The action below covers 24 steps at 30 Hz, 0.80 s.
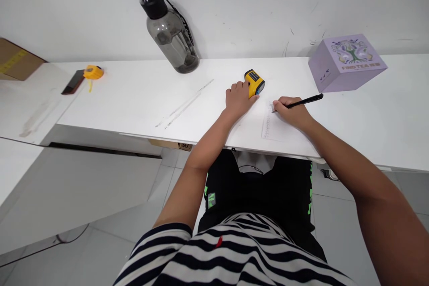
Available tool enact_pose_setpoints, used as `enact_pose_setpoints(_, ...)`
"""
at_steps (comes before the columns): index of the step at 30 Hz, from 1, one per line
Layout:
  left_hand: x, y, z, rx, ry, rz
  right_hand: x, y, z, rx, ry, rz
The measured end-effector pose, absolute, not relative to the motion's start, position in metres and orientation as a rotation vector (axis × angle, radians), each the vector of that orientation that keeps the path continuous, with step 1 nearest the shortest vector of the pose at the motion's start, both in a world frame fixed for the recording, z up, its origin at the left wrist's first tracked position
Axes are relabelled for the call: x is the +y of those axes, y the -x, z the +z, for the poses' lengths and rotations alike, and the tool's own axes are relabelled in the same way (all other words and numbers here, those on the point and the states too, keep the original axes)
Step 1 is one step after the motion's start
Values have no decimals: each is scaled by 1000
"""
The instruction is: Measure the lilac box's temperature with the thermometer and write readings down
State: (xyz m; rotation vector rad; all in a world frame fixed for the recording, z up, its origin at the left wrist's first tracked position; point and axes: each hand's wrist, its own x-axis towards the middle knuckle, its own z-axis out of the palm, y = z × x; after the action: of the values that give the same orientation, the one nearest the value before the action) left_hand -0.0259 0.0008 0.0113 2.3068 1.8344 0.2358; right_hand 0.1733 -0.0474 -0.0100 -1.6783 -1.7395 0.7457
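My left hand [237, 97] is closed around the lower part of a yellow-and-black handheld meter [256, 81] on the white desk; its exact kind is not clear. In my right hand [293, 111] is a black pen [306, 100], its tip down at a sheet of white paper [278, 132]. Small rows of handwriting run along the sheet's left side. The paper blends into the desk, so its right edge is hard to make out, partly under my right hand and forearm.
Against the wall stands a grey water bottle [172, 38], with a purple tea box [346, 63] farther right. An orange tape measure [93, 72] lies beside a dark flat object [73, 82] at left. A cardboard box [16, 60] sits at the far left. Dark smudges mark the desk [134, 98].
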Motion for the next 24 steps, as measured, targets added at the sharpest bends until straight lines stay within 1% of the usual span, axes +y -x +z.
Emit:
enact_pose_setpoints(10,-1,26,17,1827,-2295,219,-50,-172,-11,-1719,1690,700)
enact_pose_setpoints(24,2,26,13,1811,-2297,209,-50,-173,-10,-1719,1673,715)
